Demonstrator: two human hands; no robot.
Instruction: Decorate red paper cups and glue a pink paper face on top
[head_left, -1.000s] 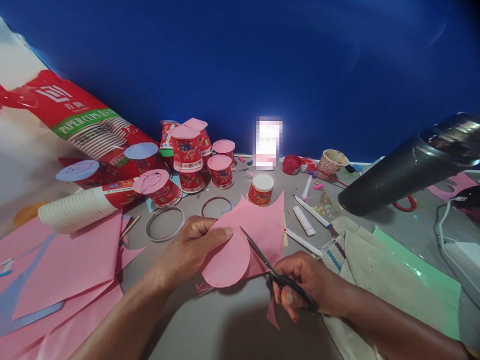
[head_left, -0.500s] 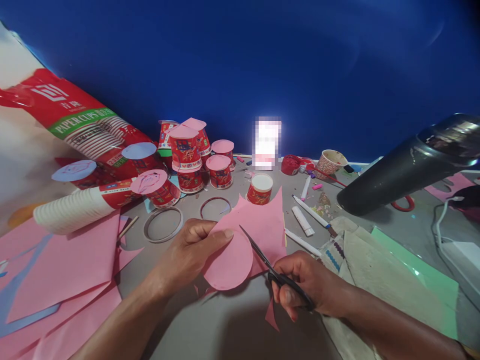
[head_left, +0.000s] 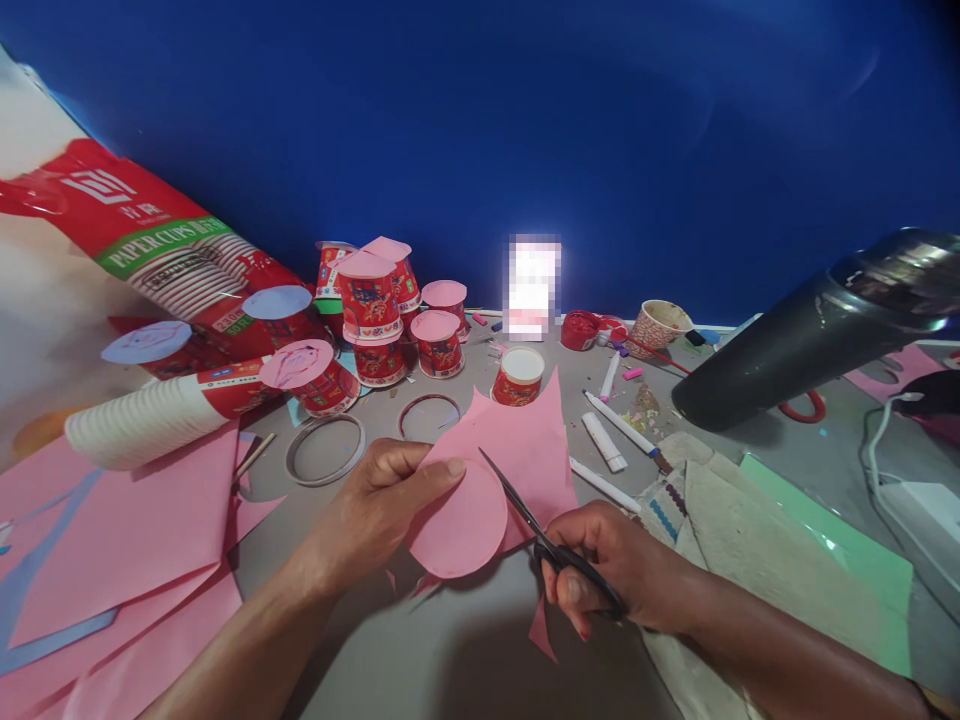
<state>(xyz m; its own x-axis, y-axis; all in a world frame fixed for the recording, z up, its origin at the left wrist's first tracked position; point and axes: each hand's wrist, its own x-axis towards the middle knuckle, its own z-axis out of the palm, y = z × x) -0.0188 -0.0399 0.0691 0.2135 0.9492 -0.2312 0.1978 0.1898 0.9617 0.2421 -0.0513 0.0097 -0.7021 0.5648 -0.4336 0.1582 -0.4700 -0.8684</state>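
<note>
My left hand point(head_left: 401, 490) pinches a sheet of pink paper point(head_left: 461, 520) between thumb and fingers. Its lower part is cut to a rounded edge and shows a circular outline, while a pointed flap rises behind. In my right hand point(head_left: 600, 570) are black-handled scissors point(head_left: 536, 525), their blades pointing up and left at the paper's right side. Beyond the paper stands an upturned red paper cup point(head_left: 517, 378) with a white base. A thin pink offcut point(head_left: 543, 632) lies below the scissors.
Red cups topped with pink discs point(head_left: 367, 300) cluster back left, beside a bag of paper cups point(head_left: 172, 240). Tape rings point(head_left: 325, 450), pink sheets point(head_left: 120, 540) and markers point(head_left: 622, 420) lie around. A dark flask point(head_left: 795, 340) leans at right near a cloth point(head_left: 720, 540).
The pink flap behind the blades has shifted slightly. Both hands keep nearly the same place and the same holds.
</note>
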